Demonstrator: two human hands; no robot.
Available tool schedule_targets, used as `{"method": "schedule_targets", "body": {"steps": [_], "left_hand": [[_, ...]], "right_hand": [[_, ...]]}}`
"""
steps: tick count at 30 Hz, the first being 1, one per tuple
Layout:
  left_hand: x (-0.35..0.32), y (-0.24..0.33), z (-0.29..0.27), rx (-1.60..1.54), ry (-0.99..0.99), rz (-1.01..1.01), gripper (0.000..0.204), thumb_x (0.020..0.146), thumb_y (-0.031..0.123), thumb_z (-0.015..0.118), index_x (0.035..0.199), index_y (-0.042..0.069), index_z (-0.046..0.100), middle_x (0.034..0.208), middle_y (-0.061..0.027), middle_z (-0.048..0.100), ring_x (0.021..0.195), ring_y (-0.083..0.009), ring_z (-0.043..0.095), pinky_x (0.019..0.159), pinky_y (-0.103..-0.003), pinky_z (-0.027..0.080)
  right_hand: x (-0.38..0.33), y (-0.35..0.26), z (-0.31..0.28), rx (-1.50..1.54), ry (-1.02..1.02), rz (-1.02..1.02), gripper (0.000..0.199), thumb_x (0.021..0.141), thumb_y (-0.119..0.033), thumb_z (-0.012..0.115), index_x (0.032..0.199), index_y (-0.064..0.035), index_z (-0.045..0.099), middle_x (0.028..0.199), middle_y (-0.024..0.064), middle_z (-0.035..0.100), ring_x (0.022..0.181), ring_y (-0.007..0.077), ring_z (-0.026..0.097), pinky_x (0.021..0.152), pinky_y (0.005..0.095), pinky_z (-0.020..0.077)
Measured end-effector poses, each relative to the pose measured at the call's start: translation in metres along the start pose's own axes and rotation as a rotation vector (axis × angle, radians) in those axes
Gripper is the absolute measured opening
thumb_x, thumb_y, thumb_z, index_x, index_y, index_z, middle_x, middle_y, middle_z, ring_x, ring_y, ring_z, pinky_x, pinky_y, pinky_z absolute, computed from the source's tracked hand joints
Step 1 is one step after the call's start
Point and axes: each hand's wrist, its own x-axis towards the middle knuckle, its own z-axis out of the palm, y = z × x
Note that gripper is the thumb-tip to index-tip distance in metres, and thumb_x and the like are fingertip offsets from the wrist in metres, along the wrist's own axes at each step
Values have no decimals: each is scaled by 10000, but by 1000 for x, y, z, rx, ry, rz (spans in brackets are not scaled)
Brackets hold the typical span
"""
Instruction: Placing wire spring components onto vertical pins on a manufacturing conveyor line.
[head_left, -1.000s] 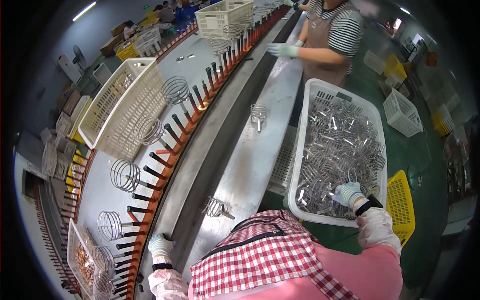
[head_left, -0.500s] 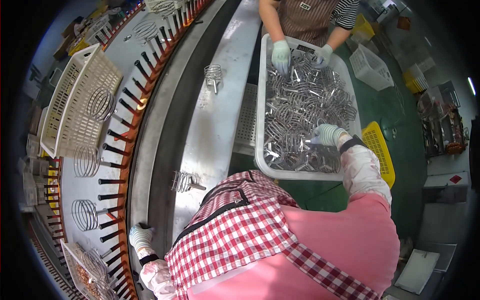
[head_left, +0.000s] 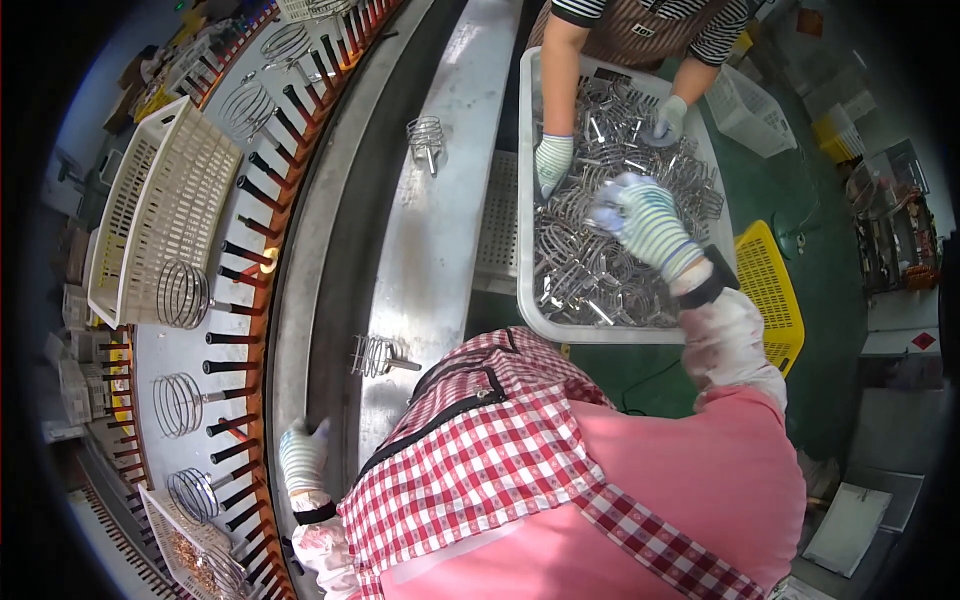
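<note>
My right hand, in a white glove with green stripes, is over a white plastic tub heaped with coiled wire pieces with short metal stems. Its fingers are smeared by motion, so whether they hold a piece does not show. Beside the grey metal rail, my left hand has its thumb apart from the fingers and nothing in it. Two more coils, a near one and a far one, lie on the metal bench. A co-worker's gloved hands reach into the tub's far part.
Left of the rail runs a curved row of black-tipped orange pegs, several with wire coils at their ends. A white basket stands beyond them. A yellow basket and a white crate are right of the tub.
My right hand has moved farther over the tub, away from its near end. My left hand has shifted slightly up and right. The co-worker's arms reach deeper, and the row's coils have shifted.
</note>
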Motion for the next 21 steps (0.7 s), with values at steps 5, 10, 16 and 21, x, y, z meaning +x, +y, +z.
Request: {"method": "schedule_targets", "body": {"steps": [5, 10, 16, 21], "left_hand": [[-10, 169, -31, -1042, -624, 512, 364, 905, 296, 579, 1113, -2, 586, 980, -66, 629, 933, -135, 550, 861, -260, 423], [-8, 253, -21, -1630, -889, 809, 704, 848, 566, 517, 1278, 17, 418, 1199, -78, 498, 1145, -195, 439, 1019, -346, 316], [8, 294, -25, -1978, -806, 338, 508, 819, 414, 649, 1138, 39, 526, 1107, -101, 577, 1118, -236, 507, 994, -400, 375], [94, 261, -39, -1768, -275, 611, 381, 877, 368, 586, 1086, 57, 523, 1077, -103, 603, 1014, -239, 567, 941, -404, 425]], "right_hand": [[41, -95, 19, 286, 155, -207, 318, 698, -412, 671, 876, -150, 652, 795, 73, 618, 717, 281, 598, 647, 413, 461], [54, -152, 44, 774, 128, -286, 249, 769, -335, 664, 854, -107, 613, 800, 64, 608, 764, 265, 591, 704, 404, 448], [86, -116, 65, 886, 135, -613, 193, 737, -175, 659, 877, -57, 596, 875, 97, 641, 831, 291, 615, 687, 389, 486], [82, -62, 77, 858, -10, -215, 233, 774, -182, 638, 931, -12, 603, 885, 162, 630, 851, 334, 603, 752, 406, 477]]}}
